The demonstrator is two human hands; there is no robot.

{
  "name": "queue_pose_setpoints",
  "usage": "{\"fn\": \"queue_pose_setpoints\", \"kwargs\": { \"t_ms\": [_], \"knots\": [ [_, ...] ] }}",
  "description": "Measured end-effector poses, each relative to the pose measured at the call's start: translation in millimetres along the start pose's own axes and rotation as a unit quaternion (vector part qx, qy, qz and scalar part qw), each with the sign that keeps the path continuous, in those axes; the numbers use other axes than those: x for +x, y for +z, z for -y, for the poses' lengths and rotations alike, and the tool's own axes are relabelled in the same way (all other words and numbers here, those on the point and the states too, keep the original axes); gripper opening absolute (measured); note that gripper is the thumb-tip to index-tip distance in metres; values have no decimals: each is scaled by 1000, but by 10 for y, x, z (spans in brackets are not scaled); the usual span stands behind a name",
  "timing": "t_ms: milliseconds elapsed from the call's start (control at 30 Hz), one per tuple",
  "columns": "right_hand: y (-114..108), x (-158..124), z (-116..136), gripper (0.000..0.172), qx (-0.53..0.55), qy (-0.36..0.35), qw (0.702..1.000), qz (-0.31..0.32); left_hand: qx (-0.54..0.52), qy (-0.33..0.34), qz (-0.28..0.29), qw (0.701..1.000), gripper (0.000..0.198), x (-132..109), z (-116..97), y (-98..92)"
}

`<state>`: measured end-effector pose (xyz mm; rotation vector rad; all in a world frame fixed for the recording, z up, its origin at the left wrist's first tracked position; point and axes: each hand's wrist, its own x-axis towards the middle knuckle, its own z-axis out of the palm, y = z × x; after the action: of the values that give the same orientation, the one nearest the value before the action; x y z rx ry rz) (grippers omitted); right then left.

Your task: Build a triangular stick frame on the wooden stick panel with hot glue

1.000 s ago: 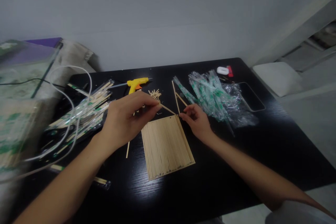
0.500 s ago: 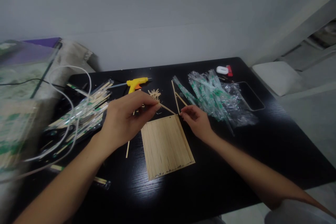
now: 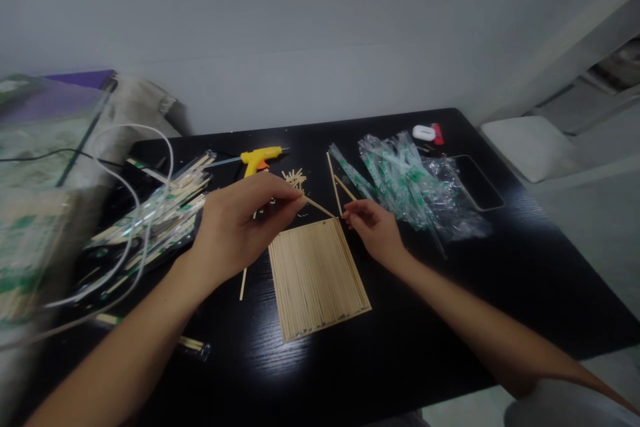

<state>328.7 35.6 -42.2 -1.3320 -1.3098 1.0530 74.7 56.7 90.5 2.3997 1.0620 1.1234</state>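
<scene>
A thin stick [image 3: 319,207] slants between the two hands, just past the far edge of a flat panel of sticks [image 3: 317,277] that lies below them on the black surface [image 3: 450,293]. The left hand [image 3: 240,227] pinches the thin stick's outer end between closed fingertips. The right hand [image 3: 373,227] grips the low end of a second stick [image 3: 346,189]. Beyond the left hand lies a yellow glue gun [image 3: 260,159]; to its left are wrapped sticks [image 3: 165,203] and a white cable [image 3: 133,193]. Beyond the right hand sits a heap of empty wrappers [image 3: 410,183], then a dark phone [image 3: 477,183]. A grey wall [image 3: 320,33] backs the surface, and a white cushion [image 3: 530,147] lies far right.
</scene>
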Motion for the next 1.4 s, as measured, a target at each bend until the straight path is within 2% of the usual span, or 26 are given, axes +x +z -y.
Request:
{"fn": "queue_pose_setpoints", "kwargs": {
  "t_ms": [233,733,1400],
  "knots": [
    [0,-7,15,20,17,7,1000,6,2,11,-3,1000,4,1,-3,-1],
    [3,-3,19,12,-23,-16,1000,10,0,7,-6,1000,4,5,-1,4],
    [-3,-9,16,12,-16,-7,1000,15,4,4,-2,1000,4,0,8,0]
  ]
}}
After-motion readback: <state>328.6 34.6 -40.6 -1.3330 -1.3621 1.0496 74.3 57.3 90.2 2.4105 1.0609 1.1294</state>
